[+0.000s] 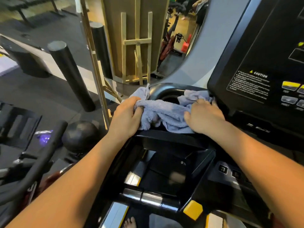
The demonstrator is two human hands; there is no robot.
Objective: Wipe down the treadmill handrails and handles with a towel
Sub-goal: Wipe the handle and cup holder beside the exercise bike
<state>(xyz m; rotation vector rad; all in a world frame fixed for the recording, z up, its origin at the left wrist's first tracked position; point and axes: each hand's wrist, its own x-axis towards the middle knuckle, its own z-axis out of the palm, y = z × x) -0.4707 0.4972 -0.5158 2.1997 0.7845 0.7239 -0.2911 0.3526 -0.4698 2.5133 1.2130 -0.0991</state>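
Overhead, head view: black cup holder recess (169,97) in the treadmill console (256,66), its contents hidden, part covered by the towel. Light blue towel (166,112) stretched crosswise, long axis left to right, draped over the recess's near rim and the black crossbar (164,137). Left hand (126,119) grips the towel's left end, fingers curled into the cloth. Right hand (204,117) presses the right end beside the console's edge, fingers bent over the bunched cloth.
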